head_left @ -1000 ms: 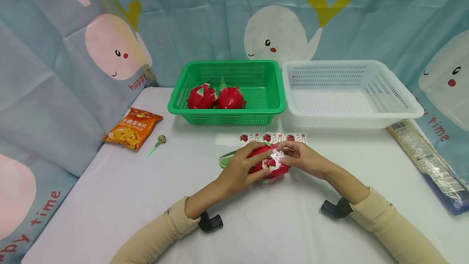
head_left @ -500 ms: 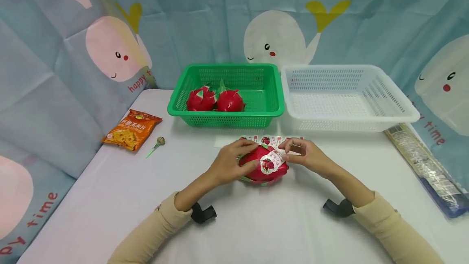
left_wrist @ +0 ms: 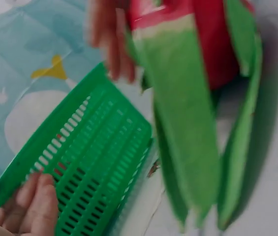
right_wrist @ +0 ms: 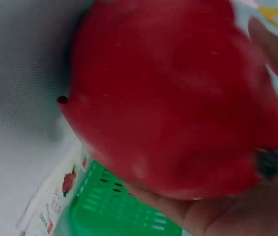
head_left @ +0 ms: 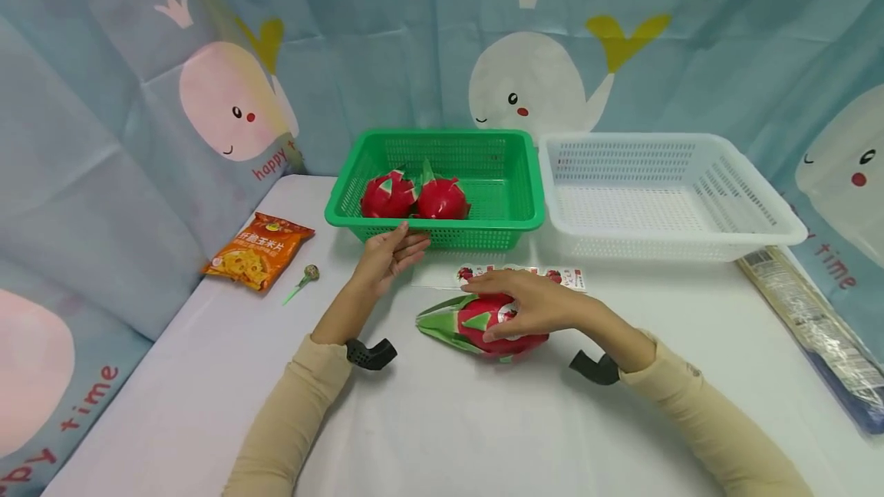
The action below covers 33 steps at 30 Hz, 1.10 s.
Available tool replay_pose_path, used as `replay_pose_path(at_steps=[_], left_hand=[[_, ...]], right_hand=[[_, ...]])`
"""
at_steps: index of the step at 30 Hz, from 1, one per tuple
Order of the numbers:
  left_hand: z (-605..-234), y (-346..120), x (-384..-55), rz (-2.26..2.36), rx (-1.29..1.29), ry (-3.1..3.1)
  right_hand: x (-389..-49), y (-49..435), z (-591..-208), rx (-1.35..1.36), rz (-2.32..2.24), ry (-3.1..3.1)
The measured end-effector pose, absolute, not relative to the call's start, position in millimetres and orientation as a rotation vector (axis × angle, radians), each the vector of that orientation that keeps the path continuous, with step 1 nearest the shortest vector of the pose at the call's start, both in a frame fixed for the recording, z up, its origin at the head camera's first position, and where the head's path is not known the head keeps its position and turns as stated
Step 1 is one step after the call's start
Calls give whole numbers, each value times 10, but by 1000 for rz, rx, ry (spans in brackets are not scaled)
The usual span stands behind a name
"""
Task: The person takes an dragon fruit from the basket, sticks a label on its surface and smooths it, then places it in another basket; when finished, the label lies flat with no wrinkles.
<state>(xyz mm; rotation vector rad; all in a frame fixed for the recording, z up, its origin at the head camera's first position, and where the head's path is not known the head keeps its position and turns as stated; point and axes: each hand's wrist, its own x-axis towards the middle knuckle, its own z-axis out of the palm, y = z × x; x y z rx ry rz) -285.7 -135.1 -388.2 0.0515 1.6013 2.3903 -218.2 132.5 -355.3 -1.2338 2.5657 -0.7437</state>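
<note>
A red dragon fruit (head_left: 470,340) with green leaf tips lies on its side on the white table. My right hand (head_left: 535,301) spans it from above, thumb on the near side and fingers on the far side; the right wrist view shows the hand round the fruit (right_wrist: 173,98). A round white sticker (head_left: 508,311) on the fruit is partly covered by that hand. At the green basket's (head_left: 514,225) front wall is my left hand (head_left: 387,255), its fingers fairly straight and close to the rim. Two more dragon fruits, one on the left (head_left: 388,195) and one on the right (head_left: 442,199), sit inside the basket.
A strip of stickers (head_left: 569,277) lies behind the fruit. Beside the green basket stands a white basket (head_left: 670,245). An orange snack bag (head_left: 258,251) and a lollipop (head_left: 308,274) are at the left, a long plastic package (head_left: 808,320) at the right.
My left hand has left the dragon fruit and moved forward and left to the green basket. My right hand has shifted left from the sticker's edge to span the fruit.
</note>
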Motion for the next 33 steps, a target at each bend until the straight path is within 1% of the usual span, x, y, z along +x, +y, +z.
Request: replay_pose_path(at_steps=[5,9,12,15,18,21,24,26,30,33], left_hand=[[-3884,-1341,-2882,2497,82,1476],[-3865,-1331,-2898,2488,72,1480],[-3867,-1346,-2917,2479,72,1478],[-3874,-1374,-2918,2482,96,1471],[-3881,-1399,-2911,2495,118,1462],[-3892,-1418,-2904,2505,140,1449],[-3907,-1433,-2900,2513,152,1439],[-3919,-1444,-2897,2515,157,1440],[-3941,-1453,-2896,2518,159,1442],[-3953,-1450,-2900,2518,164,1450]], right_hand=[[-2223,1340,-3642,-1272,-677,2559],[-2230,1433,-3682,-1240,-837,2569],[-2220,1532,-3644,-1131,-991,2582],[-2218,1664,-3480,-977,-1143,2620],[-2270,1850,-3212,-810,-1266,2719],[-2398,2114,-2950,-594,-1359,2890],[-2600,2455,-2805,-354,-1459,3044],[-2751,2695,-2786,-176,-1463,3153],[-2996,3138,-2895,171,-1363,3298],[-3097,3399,-2996,334,-1303,3297]])
